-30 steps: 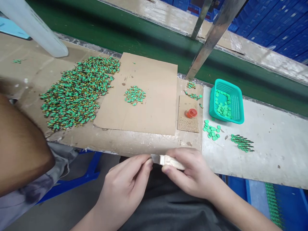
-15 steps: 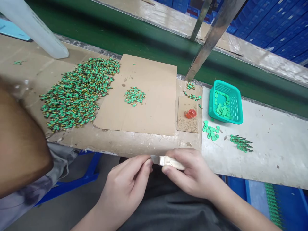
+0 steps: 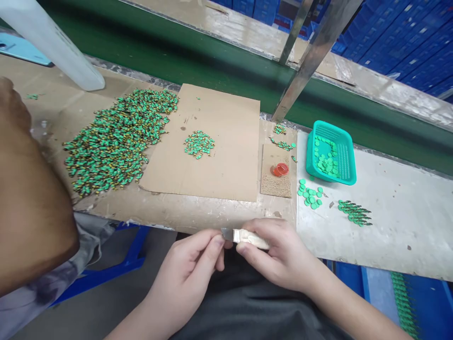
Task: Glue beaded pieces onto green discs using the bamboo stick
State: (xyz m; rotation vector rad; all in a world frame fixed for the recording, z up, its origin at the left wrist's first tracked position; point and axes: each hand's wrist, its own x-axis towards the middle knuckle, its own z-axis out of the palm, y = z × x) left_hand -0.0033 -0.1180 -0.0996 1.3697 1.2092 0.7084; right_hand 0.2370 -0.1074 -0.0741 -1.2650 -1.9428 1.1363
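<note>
My right hand (image 3: 278, 252) is closed around a short knife (image 3: 252, 238) whose handle is wrapped in whitish tape. The bare grey blade points left and meets the fingertips of my left hand (image 3: 198, 264). Thumb and index finger of that left hand are pinched together, and whatever sits between them is hidden. Both hands are over my lap, just in front of the table edge. Beyond them, a small pile of green and dark pieces (image 3: 199, 144) lies on a cardboard sheet (image 3: 233, 174). A red cup (image 3: 281, 169) stands on a smaller cardboard piece (image 3: 276, 188).
At left is a large heap of green pieces (image 3: 113, 141), beside a co-worker's arm (image 3: 31, 198). A turquoise basket (image 3: 348, 158) holds green discs, with loose discs (image 3: 311, 196) and rows of assembled pieces (image 3: 355, 212) nearby. A metal post (image 3: 300, 75) rises behind the table.
My left fingers have shifted slightly against the blade, and their grip has turned a little. The co-worker's arm has moved, its hand now showing at the left edge. The view has tilted slightly.
</note>
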